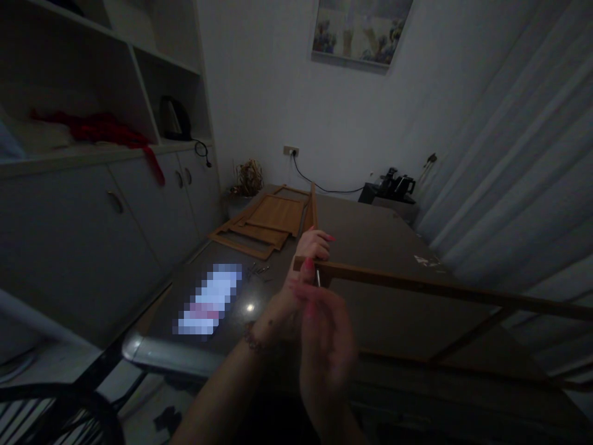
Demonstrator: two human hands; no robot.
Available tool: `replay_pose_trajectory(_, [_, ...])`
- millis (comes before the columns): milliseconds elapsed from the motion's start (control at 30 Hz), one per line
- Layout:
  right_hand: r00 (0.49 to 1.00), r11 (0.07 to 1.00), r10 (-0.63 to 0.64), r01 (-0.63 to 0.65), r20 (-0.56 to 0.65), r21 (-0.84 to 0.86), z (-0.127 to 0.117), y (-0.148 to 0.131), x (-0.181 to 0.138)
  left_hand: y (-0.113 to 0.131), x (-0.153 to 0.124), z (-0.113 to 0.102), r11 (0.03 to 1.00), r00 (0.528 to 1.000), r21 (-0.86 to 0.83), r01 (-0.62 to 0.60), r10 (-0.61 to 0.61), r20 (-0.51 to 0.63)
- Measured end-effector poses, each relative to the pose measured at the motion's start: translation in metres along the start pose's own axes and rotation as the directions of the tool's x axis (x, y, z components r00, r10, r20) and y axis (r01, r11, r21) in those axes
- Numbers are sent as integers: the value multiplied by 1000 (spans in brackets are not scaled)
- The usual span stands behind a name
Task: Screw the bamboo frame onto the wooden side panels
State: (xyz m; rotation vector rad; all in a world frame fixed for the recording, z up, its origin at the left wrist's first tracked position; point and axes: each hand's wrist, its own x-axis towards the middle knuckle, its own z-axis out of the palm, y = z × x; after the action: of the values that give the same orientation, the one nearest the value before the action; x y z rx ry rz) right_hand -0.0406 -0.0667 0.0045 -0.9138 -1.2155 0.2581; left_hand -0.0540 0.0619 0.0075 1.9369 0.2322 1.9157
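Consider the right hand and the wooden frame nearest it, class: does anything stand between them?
Only a thin metal piece shows between the right hand and the wooden frame; no other obstacle is visible, though the hand partly hides that spot.

Looks like somebody's home tbh: electric kettle [175,118] on the shelf unit [143,93] around 10 o'clock, framed picture [361,31] at 1, long pale curtain [532,185] at 3, cupboards [157,213] at 9.
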Motion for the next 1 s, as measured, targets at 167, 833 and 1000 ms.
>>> replay_pose_trajectory(167, [951,875,-292,309,104,-373,-7,9,3,-1,2,-2,1000,999,21,8,-9,40])
replay_pose_trajectory(833, [915,883,-403,394,17,-255,-14,32,26,3,-3,-1,994,1000,-106,-10,11,11])
replay_pose_trajectory(1000, [907,882,-420,399,-33,-252,-9,31,27,2,-3,-1,992,1000,-122,-21,21,-2])
